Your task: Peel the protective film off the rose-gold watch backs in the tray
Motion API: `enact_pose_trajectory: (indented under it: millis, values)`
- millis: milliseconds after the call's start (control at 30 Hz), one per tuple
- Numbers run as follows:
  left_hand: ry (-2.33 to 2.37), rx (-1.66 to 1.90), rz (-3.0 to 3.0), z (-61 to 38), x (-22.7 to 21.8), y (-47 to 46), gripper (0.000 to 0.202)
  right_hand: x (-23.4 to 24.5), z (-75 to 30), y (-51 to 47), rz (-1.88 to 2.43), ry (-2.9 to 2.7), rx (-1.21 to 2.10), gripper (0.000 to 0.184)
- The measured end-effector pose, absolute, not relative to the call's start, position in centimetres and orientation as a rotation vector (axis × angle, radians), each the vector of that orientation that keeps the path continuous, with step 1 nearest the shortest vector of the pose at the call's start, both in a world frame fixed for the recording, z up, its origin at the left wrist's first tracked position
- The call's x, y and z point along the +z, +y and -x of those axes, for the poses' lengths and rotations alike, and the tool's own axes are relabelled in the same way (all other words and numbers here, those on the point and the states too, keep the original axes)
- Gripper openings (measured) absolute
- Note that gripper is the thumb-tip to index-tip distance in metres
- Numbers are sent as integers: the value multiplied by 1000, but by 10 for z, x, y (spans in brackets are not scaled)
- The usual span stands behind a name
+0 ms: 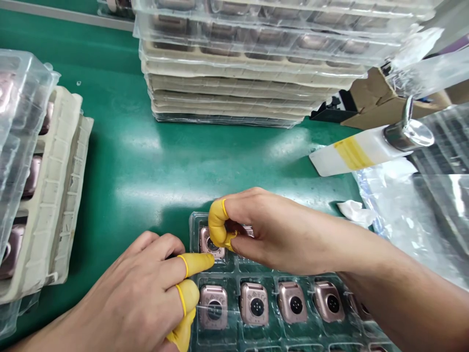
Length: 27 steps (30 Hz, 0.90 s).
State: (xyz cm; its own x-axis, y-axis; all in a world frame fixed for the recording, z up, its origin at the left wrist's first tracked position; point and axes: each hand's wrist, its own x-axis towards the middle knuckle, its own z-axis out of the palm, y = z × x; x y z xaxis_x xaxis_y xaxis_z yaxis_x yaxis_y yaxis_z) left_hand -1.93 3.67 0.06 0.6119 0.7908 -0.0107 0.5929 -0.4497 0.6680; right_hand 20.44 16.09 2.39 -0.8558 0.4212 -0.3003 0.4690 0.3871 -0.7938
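A clear plastic tray (234,281) lies at the lower middle, its compartments holding several rose-pink smartwatch cases (254,305) with dark round sensor backs facing up. My right hand (271,230) reaches over from the right, its yellow-cotted index finger and thumb closed at a watch case (205,244) in the top left compartment. My left hand (157,283) is at the tray's left edge. One yellow-cotted finger stretches to the lower edge of that same watch case, while the other cotted fingers are bent together against the tray's side. Their tips are partly hidden.
A tall stack of filled trays (227,88) stands at the back. More trays (62,195) are stacked at the left. To the right are a white pump bottle (351,151), a cardboard box (373,93), a crumpled white wipe (355,212) and plastic bags (406,210).
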Motion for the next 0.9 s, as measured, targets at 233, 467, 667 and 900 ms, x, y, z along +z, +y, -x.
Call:
enact_pose_trajectory:
  millis: [233,467,667,900]
  values:
    - [1079,437,-2201,15,1,35,16,22,-204,162,-804,2587,-1549,22]
    - [1059,474,-2253,17,-1,34,25,21,-206,161,-805,2602,-1541,18]
    - [1076,421,-2227,16,-1,35,21,21,-207,160,-835,2598,-1512,22]
    - [1097,395,-2211,14,3,37,22,22,-208,159,-874,2592,-1463,20]
